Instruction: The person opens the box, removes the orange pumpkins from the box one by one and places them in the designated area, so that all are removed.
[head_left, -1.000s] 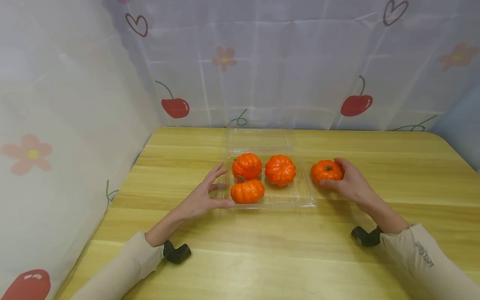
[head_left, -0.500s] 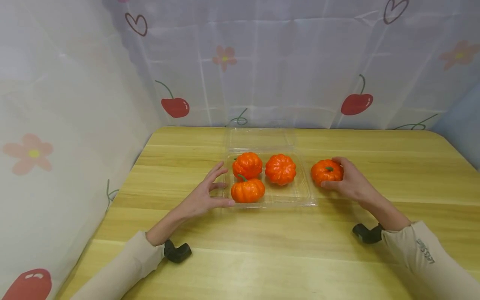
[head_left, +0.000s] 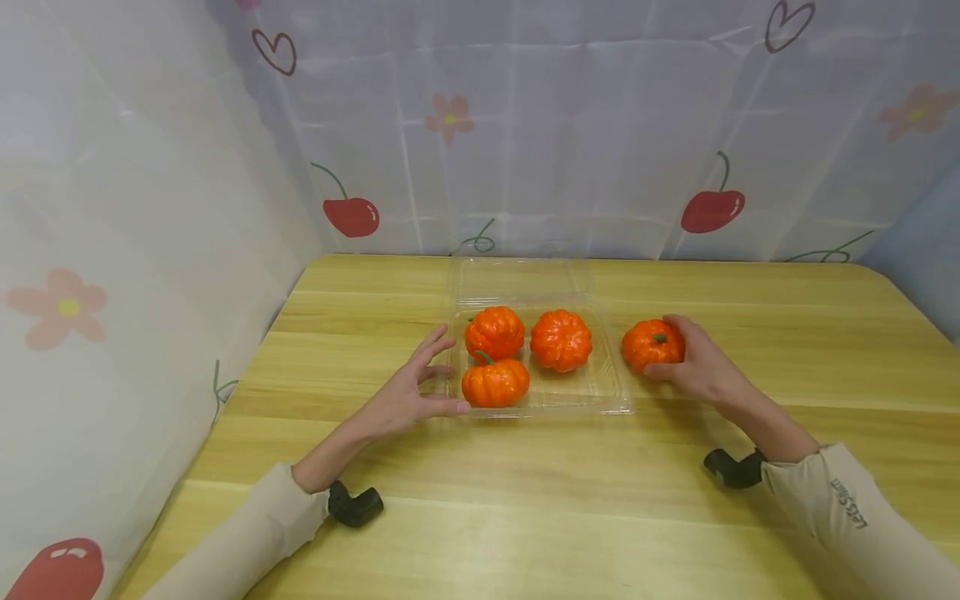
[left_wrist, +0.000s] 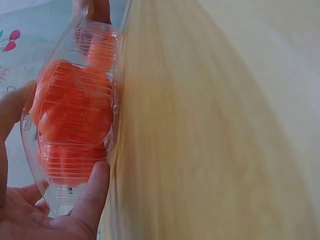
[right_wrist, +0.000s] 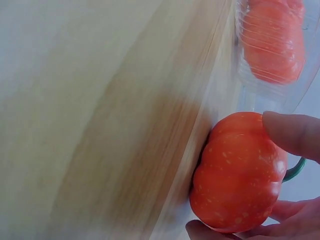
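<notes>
A clear plastic clamshell container (head_left: pixel 577 396) lies on the table with its lid (head_left: pixel 525 279) folded back. Inside are an orange pumpkin at back left (head_left: pixel 495 332), one at front left (head_left: pixel 495 383) and one at back right (head_left: pixel 561 340). My left hand (head_left: pixel 408 396) spreads its fingers at the container's left side, the thumb (left_wrist: pixel 95 195) lying against the wall. To the right of the container, my right hand (head_left: pixel 701 362) holds another orange pumpkin (right_wrist: pixel 237 175) with a green stem, thumb and fingers about its sides. That pumpkin is at the tabletop.
The wooden table (head_left: pixel 480 517) runs back to a curtain (head_left: pixel 555 150) printed with cherries, hearts and flowers. A pale sheet (head_left: pixel 150 208) hangs along the left side. Black wrist mounts (head_left: pixel 356 505) sit below the cuffs.
Almost nothing moves. The pumpkin in my right hand has tilted very slightly, its stem shifting a little to the right. My left hand and the container stay in place.
</notes>
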